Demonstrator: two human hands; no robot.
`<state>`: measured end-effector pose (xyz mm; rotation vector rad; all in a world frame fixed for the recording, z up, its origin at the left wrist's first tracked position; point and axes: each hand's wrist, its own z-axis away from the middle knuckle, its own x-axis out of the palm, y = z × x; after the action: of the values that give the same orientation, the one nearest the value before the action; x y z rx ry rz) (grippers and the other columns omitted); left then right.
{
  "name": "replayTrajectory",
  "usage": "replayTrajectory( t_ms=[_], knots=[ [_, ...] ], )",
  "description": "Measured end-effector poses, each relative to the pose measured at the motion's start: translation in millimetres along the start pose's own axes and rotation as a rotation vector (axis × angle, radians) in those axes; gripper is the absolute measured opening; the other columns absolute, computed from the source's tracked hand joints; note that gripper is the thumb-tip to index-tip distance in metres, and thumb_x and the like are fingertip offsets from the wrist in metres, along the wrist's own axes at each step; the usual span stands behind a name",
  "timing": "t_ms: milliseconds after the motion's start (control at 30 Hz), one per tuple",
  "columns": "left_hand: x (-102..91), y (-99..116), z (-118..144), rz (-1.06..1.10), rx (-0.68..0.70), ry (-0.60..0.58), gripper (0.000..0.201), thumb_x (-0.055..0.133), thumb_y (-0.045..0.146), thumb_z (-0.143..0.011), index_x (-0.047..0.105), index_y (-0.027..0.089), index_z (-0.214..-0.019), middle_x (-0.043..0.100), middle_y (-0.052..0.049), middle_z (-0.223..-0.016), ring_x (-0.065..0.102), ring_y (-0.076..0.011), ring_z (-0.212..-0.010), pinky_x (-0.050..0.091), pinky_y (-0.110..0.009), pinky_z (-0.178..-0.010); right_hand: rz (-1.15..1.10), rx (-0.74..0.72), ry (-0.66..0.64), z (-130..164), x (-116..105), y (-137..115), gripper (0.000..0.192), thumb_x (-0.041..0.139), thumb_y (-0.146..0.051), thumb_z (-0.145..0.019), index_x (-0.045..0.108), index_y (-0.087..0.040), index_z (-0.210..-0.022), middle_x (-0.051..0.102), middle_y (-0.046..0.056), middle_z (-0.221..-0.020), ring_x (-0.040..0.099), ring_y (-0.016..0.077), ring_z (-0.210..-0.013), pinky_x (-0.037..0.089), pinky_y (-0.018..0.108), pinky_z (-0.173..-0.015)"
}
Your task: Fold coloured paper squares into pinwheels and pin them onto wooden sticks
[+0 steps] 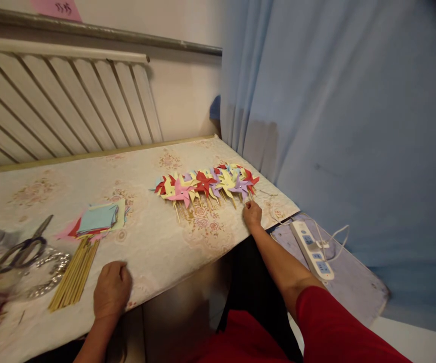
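Folded pinwheels (204,183) in red, yellow, pink, purple and light blue lie in a row on the flowered tablecloth (157,232), their thin sticks pointing towards me. At the row's right end, my right hand (253,214) is closed in a pinch on the stick of a pinwheel, just below a purple one (241,185). My left hand (112,288) rests near the table's front edge, curled into a loose fist with its fingertips tucked under. Beside it lies a bundle of bamboo sticks (74,275). Beyond these sits a pile of coloured squares (99,219).
Scissors (23,249) and a plastic bag of shiny silvery bits (53,269) lie at the left. A white power strip (311,249) with a plugged-in cable is on a lower surface at right. A blue curtain (334,126) borders the table; a radiator (62,101) stands behind.
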<state>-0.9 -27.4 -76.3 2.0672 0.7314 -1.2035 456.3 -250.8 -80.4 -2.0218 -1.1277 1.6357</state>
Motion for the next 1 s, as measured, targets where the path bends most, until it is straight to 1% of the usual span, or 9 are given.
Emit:
replayTrajectory(
  t_ms=[267,467,567,667,800,933,1000],
  knots=[
    [-0.2,0,0,-0.009,0.001,-0.003,0.024,0.038,0.025,-0.091,0.06,0.016,-0.092,0.062,-0.011,-0.097,0.058,-0.0256,-0.098,0.047,-0.038,-0.09,-0.025,-0.001,0.012,0,0,0,0.019,0.047,-0.014,-0.072,0.066,-0.017,-0.076,0.063,0.005,-0.071,0.05,0.0181,-0.067,0.036,0.028,-0.068],
    [1.4,-1,0,-0.005,-0.016,-0.002,0.023,0.039,0.025,-0.091,0.06,0.017,-0.092,0.061,-0.011,-0.098,0.058,-0.0256,-0.097,0.048,-0.038,-0.088,-0.043,0.012,0.04,2,-2,3,0.02,0.048,-0.017,-0.07,0.066,-0.017,-0.076,0.064,0.005,-0.07,0.052,0.0184,-0.067,0.038,0.028,-0.069],
    [1.8,1,2,0.015,-0.008,0.026,0.021,0.04,0.023,-0.09,0.06,0.017,-0.091,0.061,-0.01,-0.096,0.057,-0.0249,-0.097,0.047,-0.037,-0.088,-0.04,0.045,0.069,5,-5,6,0.024,0.048,-0.019,-0.069,0.068,-0.016,-0.081,0.067,0.007,-0.074,0.054,0.0197,-0.07,0.04,0.029,-0.071],
    [1.5,3,4,0.038,-0.01,0.048,0.019,0.04,0.021,-0.089,0.058,0.017,-0.09,0.06,-0.01,-0.094,0.057,-0.0246,-0.095,0.048,-0.037,-0.088,-0.032,0.091,0.096,8,-11,8,0.029,0.049,-0.022,-0.069,0.069,-0.013,-0.087,0.067,0.009,-0.074,0.056,0.022,-0.071,0.041,0.031,-0.072],
    [1.1,6,8,0.071,-0.02,0.053,0.016,0.041,0.017,-0.088,0.057,0.018,-0.087,0.058,-0.01,-0.092,0.056,-0.0244,-0.093,0.048,-0.037,-0.087,-0.017,0.139,0.144,15,-23,8,0.034,0.044,-0.023,-0.072,0.068,-0.009,-0.092,0.068,0.015,-0.081,0.057,0.0252,-0.075,0.041,0.037,-0.076],
    [1.5,7,11,0.081,-0.055,0.045,0.015,0.042,0.015,-0.087,0.056,0.019,-0.086,0.058,-0.009,-0.092,0.056,-0.0233,-0.093,0.047,-0.036,-0.087,-0.027,0.079,0.146,25,-27,3,0.032,0.043,-0.023,-0.074,0.067,-0.011,-0.092,0.067,0.016,-0.087,0.058,0.0253,-0.08,0.041,0.037,-0.08],
    [1.9,8,13,0.094,-0.074,0.036,0.015,0.043,0.014,-0.087,0.056,0.02,-0.086,0.058,-0.009,-0.093,0.056,-0.0229,-0.094,0.047,-0.036,-0.086,-0.036,-0.005,0.157,31,-25,1,0.031,0.044,-0.023,-0.073,0.066,-0.011,-0.09,0.067,0.015,-0.085,0.058,0.0249,-0.08,0.041,0.037,-0.082]
  ],
)
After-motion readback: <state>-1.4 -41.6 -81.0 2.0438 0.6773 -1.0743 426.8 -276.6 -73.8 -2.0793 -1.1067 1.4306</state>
